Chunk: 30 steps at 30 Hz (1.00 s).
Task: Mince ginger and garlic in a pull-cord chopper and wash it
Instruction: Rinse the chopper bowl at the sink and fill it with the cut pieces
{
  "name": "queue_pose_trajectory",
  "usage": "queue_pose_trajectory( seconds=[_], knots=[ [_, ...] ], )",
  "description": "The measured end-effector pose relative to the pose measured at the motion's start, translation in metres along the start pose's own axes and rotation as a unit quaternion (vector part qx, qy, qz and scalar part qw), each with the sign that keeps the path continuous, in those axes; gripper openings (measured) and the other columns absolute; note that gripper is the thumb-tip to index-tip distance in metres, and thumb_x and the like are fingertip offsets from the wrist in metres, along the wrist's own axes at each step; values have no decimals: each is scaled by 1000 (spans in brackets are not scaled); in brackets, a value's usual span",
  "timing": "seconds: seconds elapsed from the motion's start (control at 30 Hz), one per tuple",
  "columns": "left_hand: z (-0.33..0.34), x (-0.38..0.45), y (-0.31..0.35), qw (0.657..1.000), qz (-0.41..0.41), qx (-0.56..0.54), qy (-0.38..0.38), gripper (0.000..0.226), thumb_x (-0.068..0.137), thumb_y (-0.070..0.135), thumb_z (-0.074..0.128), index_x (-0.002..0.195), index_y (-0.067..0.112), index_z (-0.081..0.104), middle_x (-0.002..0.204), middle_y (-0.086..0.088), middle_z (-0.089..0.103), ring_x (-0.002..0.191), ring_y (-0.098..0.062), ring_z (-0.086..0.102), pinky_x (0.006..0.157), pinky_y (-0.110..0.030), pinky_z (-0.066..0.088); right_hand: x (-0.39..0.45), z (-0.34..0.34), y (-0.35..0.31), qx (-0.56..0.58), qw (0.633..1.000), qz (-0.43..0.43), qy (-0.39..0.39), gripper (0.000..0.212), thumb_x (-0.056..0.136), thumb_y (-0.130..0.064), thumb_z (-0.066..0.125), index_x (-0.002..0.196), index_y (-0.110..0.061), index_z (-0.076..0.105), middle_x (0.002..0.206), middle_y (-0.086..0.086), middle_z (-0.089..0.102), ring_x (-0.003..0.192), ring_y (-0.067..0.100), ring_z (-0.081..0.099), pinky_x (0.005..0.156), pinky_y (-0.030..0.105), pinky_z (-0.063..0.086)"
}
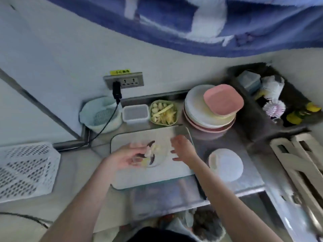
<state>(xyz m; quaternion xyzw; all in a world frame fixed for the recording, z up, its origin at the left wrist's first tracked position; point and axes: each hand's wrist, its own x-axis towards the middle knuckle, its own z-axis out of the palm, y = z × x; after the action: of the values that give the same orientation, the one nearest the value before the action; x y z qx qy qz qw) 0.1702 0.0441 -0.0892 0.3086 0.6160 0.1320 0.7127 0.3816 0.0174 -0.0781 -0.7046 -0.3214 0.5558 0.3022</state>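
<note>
On the steel bench [218,147], centre: one white tray [132,179] carrying a clear chopper bowl [157,159] with dark blades and pale ginger and garlic pieces inside; blurred, so contents are only roughly legible. Left hand [125,157]: fingers loosely spread at the bowl's near-left rim; whether it pinches a piece cannot be told. Right hand [181,149]: spread, holding nothing, just beside the bowl. White chopper lid [226,165]: off, lying right of the tray. Green dish [163,113] of further garlic and ginger: behind the tray. Handling, judged: bowl light, rigid, likely slippery plastic; hold by the outer wall, clear of the blades.
</note>
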Motion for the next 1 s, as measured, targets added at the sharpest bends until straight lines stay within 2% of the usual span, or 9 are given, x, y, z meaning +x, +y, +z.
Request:
queue_pose_trajectory(
  seconds=[0.1, 0.23, 0.4, 0.47, 0.57, 0.7, 0.8, 0.9, 1.0],
  knots=[
    [-32, -8, -44, 992, 10, -98, 79, 22, 82, 22, 71, 102, 26, 63, 92, -3, 68, 72, -16, 62, 59, -29, 52, 16, 19, 22, -248, 965, -87, 7, 28, 92, -18, 54, 119, -17, 49, 111, 10, 57, 84, 25, 56, 64, 30, 45],
    [-62, -18, -86, 967, 10, -203, 152, 24, 87, 25, 67, 110, 23, 60, 90, -4, 62, 73, -17, 57, 75, -34, 50, 36, 32, 35, -343, 928, -142, 21, 48, 87, -3, 46, 132, -19, 42, 135, 6, 44, 110, 28, 52, 77, 34, 46],
    [-70, -26, -111, 923, 50, -259, 280, 6, 91, 18, 63, 91, 15, 58, 78, -9, 64, 63, -18, 62, 50, -28, 56, 35, 21, 41, -351, 887, -157, 257, 34, 88, -5, 48, 121, -10, 49, 126, 15, 52, 116, 36, 48, 93, 46, 37],
    [-66, -25, -113, 916, 76, -277, 279, 7, 93, 16, 60, 87, 14, 57, 69, -5, 67, 63, -19, 64, 54, -29, 55, 27, 6, 51, -333, 876, -136, 321, 35, 87, -12, 53, 121, -6, 47, 128, 19, 49, 118, 37, 45, 93, 48, 34],
    [-66, -13, -113, 924, 53, -114, 362, 31, 94, 32, 57, 110, 5, 53, 98, -12, 64, 93, -29, 61, 82, -40, 51, 13, -18, 77, -339, 887, -26, 314, 52, 90, -29, 56, 130, -1, 39, 141, 22, 35, 131, 40, 31, 104, 50, 25],
    [-61, -10, -105, 893, 32, 39, 447, 51, 98, 38, 46, 120, -8, 48, 118, -27, 54, 111, -41, 52, 95, -43, 41, -6, -34, 107, -459, 862, 0, 216, 45, 95, -35, 48, 127, -3, 47, 147, 18, 31, 137, 35, 22, 112, 46, 18],
    [-48, -24, -104, 790, 159, 163, 570, 41, 94, 23, 53, 117, -11, 50, 112, -30, 52, 107, -43, 46, 93, -46, 33, -10, -36, 105, -486, 847, 8, 216, 40, 95, -26, 51, 128, -4, 48, 144, 17, 33, 133, 34, 25, 107, 43, 24],
    [-18, -42, -108, 684, 432, 382, 447, 19, 84, 13, 50, 101, 3, 53, 94, -17, 55, 89, -27, 44, 79, -34, 38, -15, -36, 97, -513, 824, 21, 238, 39, 92, -28, 54, 122, -4, 53, 135, 18, 40, 121, 35, 33, 98, 41, 29],
    [11, -38, -115, 674, 469, 549, 156, 17, 86, 15, 45, 97, 8, 56, 97, -9, 57, 88, -20, 52, 73, -32, 50, -16, -38, 96, -488, 837, -15, 247, 39, 90, -28, 59, 114, 1, 52, 122, 23, 48, 110, 38, 40, 91, 44, 35]
  ],
)
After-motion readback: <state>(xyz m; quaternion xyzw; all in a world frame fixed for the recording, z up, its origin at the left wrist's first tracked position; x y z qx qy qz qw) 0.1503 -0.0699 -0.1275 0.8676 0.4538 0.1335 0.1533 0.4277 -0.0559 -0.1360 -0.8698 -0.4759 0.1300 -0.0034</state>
